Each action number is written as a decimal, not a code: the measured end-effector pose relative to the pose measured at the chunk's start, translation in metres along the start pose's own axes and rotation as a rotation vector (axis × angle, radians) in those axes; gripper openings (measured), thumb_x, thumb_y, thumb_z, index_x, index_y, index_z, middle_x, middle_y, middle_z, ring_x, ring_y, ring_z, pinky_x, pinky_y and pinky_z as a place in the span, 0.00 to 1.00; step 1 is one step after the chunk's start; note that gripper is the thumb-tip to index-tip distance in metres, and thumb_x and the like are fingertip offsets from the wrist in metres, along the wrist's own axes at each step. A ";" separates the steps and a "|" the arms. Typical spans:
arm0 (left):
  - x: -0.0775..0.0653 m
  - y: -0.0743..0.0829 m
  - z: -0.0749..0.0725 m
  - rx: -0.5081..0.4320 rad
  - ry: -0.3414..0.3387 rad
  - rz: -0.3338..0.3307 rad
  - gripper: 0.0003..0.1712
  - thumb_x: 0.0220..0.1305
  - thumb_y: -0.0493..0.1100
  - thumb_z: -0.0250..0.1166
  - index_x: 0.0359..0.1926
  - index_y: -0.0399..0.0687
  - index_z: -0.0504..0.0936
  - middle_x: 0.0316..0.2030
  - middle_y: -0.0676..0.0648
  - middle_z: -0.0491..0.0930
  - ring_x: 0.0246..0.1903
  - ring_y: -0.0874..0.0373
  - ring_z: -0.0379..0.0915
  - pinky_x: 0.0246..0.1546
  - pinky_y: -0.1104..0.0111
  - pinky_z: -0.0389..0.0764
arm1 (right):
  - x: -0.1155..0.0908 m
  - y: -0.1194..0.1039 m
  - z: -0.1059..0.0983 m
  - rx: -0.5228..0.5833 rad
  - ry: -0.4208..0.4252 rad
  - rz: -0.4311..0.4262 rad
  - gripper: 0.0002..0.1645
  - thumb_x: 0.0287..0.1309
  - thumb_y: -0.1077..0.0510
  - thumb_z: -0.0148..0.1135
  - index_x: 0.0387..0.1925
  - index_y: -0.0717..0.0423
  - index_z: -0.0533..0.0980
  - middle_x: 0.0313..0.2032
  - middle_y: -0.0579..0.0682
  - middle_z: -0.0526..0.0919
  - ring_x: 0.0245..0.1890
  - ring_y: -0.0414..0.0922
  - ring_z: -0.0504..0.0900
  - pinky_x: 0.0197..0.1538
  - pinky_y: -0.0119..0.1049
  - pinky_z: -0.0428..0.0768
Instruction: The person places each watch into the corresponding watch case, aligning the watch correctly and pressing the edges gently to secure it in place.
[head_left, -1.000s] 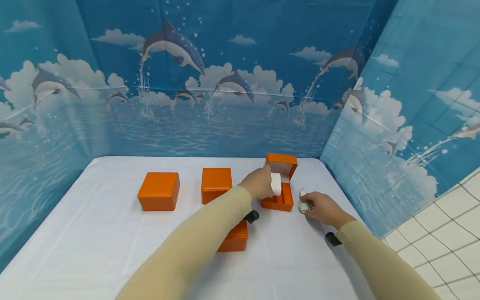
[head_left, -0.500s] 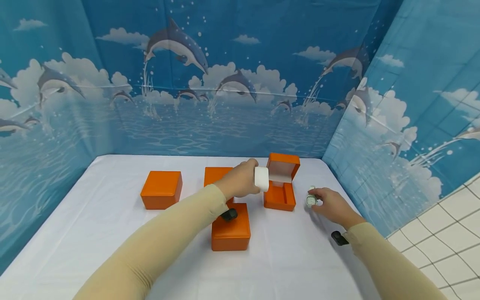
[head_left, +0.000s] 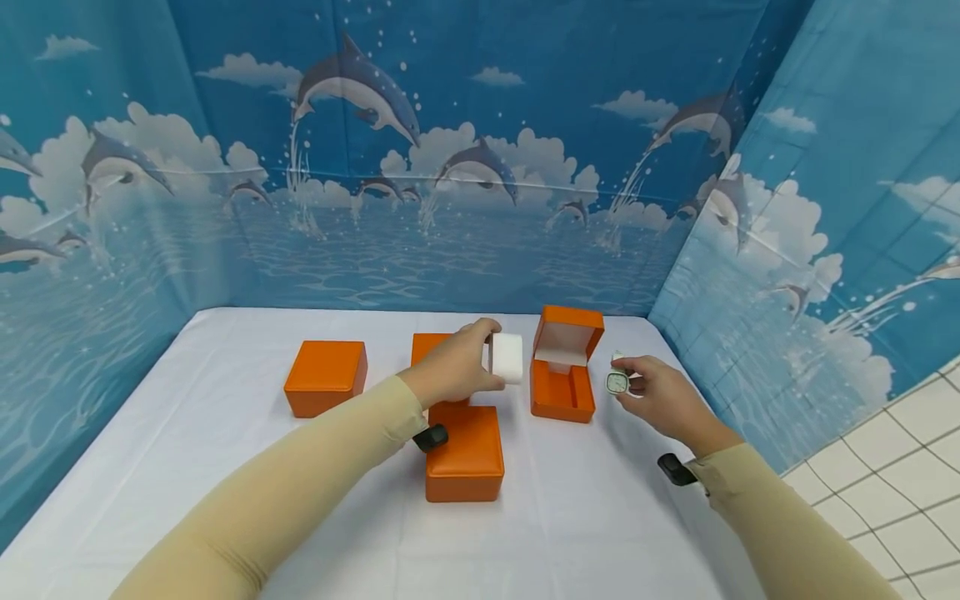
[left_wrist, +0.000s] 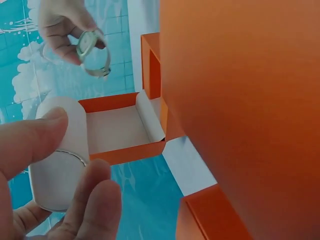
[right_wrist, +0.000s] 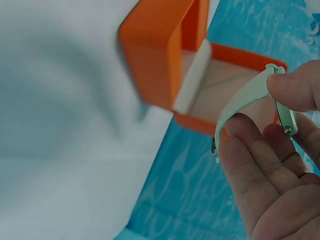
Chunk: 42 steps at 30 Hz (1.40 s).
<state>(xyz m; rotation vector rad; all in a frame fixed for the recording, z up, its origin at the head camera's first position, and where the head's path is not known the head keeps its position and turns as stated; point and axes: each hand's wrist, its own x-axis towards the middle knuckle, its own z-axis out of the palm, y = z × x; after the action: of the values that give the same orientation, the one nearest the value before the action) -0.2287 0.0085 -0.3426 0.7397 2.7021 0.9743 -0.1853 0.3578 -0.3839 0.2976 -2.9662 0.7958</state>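
Observation:
My left hand (head_left: pixel 459 362) grips a white watch cushion (head_left: pixel 507 358) above the table, just left of an orange watch box (head_left: pixel 561 412). That box stands with its lid raised, and an inner divider shows inside. In the left wrist view the thumb and fingers close round the cushion (left_wrist: pixel 60 175), which has a seam across it. To the right of the box, my right hand (head_left: pixel 667 398) pinches a pale green wristwatch (head_left: pixel 617 382). Its strap (right_wrist: pixel 245 95) hangs in a curve in the right wrist view, with the thumb at the case end.
Three closed orange boxes stand on the white cloth (head_left: pixel 600 517): one at the left (head_left: pixel 322 367), one partly behind my left hand (head_left: pixel 431 346), and one in front (head_left: pixel 463 450). A dolphin-print curtain (head_left: pixel 420 258) hangs behind the table.
My left hand has drawn the white cushion leftward, away from the raised-lid box. My right hand has lifted the wristwatch from near the tabletop and shifted slightly right.

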 end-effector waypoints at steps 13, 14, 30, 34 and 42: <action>-0.010 -0.005 0.000 -0.040 -0.005 0.055 0.47 0.65 0.41 0.75 0.78 0.48 0.59 0.68 0.43 0.71 0.44 0.54 0.80 0.47 0.64 0.85 | 0.003 -0.063 0.003 0.100 0.013 -0.121 0.27 0.67 0.66 0.68 0.66 0.63 0.75 0.59 0.62 0.79 0.54 0.58 0.87 0.54 0.47 0.89; -0.010 -0.005 0.000 -0.039 -0.006 0.051 0.47 0.65 0.41 0.75 0.78 0.48 0.59 0.68 0.43 0.70 0.44 0.54 0.80 0.47 0.64 0.85 | 0.004 -0.067 0.003 0.105 0.011 -0.127 0.27 0.67 0.66 0.69 0.66 0.63 0.75 0.59 0.61 0.78 0.54 0.58 0.87 0.54 0.47 0.89; -0.011 0.001 0.004 -0.029 -0.007 0.035 0.46 0.66 0.40 0.74 0.78 0.50 0.59 0.65 0.44 0.71 0.47 0.54 0.78 0.50 0.63 0.85 | 0.014 -0.102 0.018 0.167 -0.018 -0.162 0.30 0.65 0.69 0.68 0.68 0.63 0.74 0.61 0.62 0.76 0.51 0.57 0.88 0.53 0.46 0.90; -0.011 0.000 0.005 -0.020 -0.005 0.046 0.46 0.66 0.40 0.75 0.78 0.50 0.59 0.64 0.44 0.71 0.45 0.55 0.79 0.49 0.64 0.85 | 0.017 -0.105 0.022 0.163 -0.017 -0.170 0.31 0.64 0.68 0.70 0.67 0.62 0.74 0.61 0.61 0.77 0.50 0.55 0.89 0.52 0.44 0.90; -0.011 -0.001 0.004 -0.017 -0.027 0.062 0.45 0.65 0.40 0.76 0.76 0.52 0.61 0.66 0.46 0.71 0.43 0.57 0.80 0.48 0.66 0.85 | 0.019 -0.108 0.027 0.165 -0.018 -0.201 0.31 0.65 0.68 0.70 0.68 0.62 0.74 0.61 0.60 0.78 0.48 0.53 0.88 0.51 0.41 0.90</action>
<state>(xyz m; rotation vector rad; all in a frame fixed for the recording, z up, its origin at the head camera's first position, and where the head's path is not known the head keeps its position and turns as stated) -0.2181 0.0044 -0.3466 0.8324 2.6590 0.9931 -0.1825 0.2495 -0.3523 0.6038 -2.8310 1.0159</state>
